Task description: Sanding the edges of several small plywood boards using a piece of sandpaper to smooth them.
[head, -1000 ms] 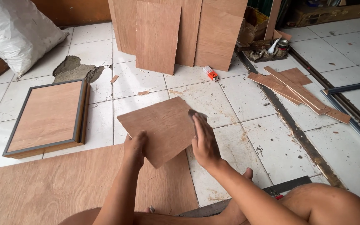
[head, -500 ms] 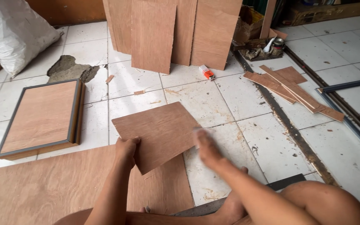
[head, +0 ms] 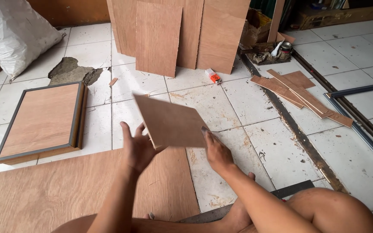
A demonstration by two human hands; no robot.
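Small plywood panel (head: 173,123) at centre frame, lifted off the tiled floor (head: 247,116), tilted with its far corner up. Held between both hands.

Left hand (head: 137,149) just left of centre, palm up under the panel's lower left edge, fingers (head: 125,131) spread and curled loosely against it. Touching and supporting, not wrapped tight.

Right hand (head: 216,151) just right of centre, pressed to the panel's lower right edge; fingers extended along the rim, thumb side against the board. Exact wrap at the far side hidden by the panel.

Large plywood sheet (head: 65,190) flat on the floor at lower left, directly beneath the forearms.

Framed board (head: 42,121) with dark rim lying flat at left of frame, well apart from the hands.

Upright plywood sheets (head: 165,34) leaning at upper centre. Small red and white box (head: 213,76) on the floor just below their right end.

Strips of wood offcuts (head: 303,92) stacked loosely at upper right, beside a dark floor channel (head: 298,133) running diagonally.

White sack (head: 14,34) at upper left corner. Broken patch of tile (head: 72,73) just right of it.

Small tin (head: 286,49) near a cardboard box at top right.

Bare knee (head: 333,211) at lower right corner.
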